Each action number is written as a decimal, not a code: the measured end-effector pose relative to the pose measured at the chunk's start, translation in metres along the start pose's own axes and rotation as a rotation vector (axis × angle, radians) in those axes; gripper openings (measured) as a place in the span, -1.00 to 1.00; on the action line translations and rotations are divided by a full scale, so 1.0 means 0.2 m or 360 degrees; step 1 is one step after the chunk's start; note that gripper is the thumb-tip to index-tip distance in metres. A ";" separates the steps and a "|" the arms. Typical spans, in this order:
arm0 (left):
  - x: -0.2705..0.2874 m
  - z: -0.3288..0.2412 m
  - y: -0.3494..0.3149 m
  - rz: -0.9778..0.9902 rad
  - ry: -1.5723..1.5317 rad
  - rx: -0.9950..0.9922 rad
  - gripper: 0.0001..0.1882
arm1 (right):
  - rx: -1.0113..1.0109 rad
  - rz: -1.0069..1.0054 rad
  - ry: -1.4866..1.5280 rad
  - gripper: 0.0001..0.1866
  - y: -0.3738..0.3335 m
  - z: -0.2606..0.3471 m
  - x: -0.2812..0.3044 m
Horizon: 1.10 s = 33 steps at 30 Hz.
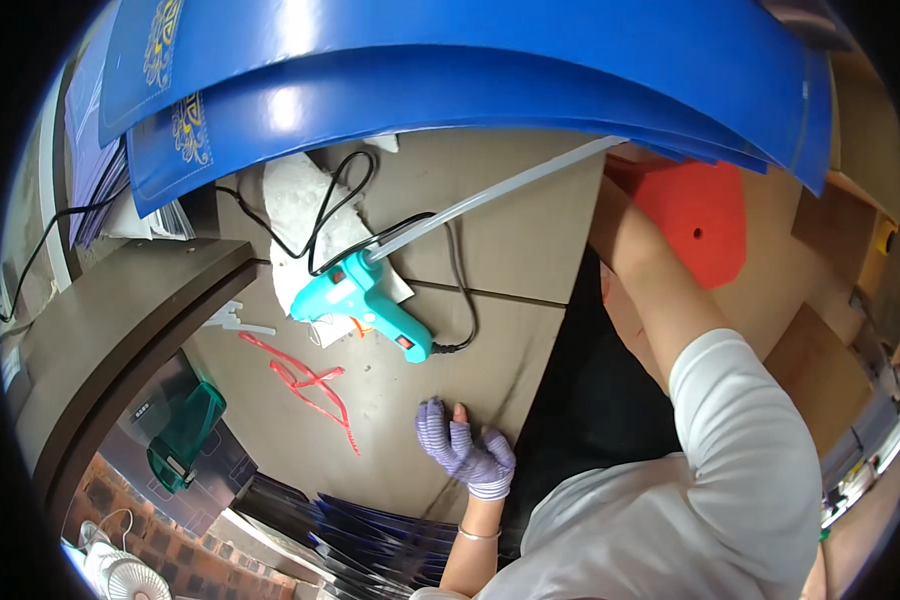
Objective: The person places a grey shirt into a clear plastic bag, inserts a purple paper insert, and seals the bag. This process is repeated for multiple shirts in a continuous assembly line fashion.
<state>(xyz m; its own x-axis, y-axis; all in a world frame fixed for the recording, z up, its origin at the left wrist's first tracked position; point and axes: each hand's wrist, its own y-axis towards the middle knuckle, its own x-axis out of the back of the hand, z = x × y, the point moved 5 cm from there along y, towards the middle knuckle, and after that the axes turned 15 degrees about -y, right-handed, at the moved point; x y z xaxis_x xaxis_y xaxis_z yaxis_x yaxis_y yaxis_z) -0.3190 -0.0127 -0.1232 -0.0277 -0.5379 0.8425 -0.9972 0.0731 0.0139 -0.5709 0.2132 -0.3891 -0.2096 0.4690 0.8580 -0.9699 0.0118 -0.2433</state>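
My left hand, in a purple-and-white striped glove with a fingertip bare, rests on the grey-brown tabletop. Its fingers are apart and loosely bent, and nothing shows in them. My right forearm reaches up and away to the right; the hand itself is hidden around the edge of the large blue glossy sheets. Beside that forearm is a red panel with a small dark hole. Ahead of my left hand lies a teal glue gun, a long translucent glue stick running from its back toward the blue sheets.
White crumpled paper lies under the glue gun, its black cord looping around. Red ribbon and short glue sticks lie to the left. Stacked dark folders, a green tape dispenser and a white fan sit lower left.
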 end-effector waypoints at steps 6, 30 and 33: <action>-0.01 0.02 0.04 0.0019 -0.0054 -0.0059 -0.63 | 0.0029 -0.0166 0.0187 -0.60 0.01 -0.04 0.03; 0.15 -0.08 -0.04 -0.0354 -0.0189 -0.0332 -0.60 | 0.0788 0.0081 0.0091 -0.73 -1.81 0.37 2.05; 0.22 0.00 -0.18 -0.0426 -0.0159 -0.0111 -0.63 | 0.1247 0.0095 -0.0036 -0.67 -2.01 0.84 2.43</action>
<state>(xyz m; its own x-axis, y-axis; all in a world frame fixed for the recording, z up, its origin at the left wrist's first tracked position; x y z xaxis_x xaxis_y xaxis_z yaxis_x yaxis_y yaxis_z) -0.2847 -0.0400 -0.0865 0.2257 -0.6255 0.7468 -0.9629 -0.0269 0.2684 -0.3046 0.2885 0.2012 -0.2583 0.4311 0.8645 -0.7601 -0.6430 0.0935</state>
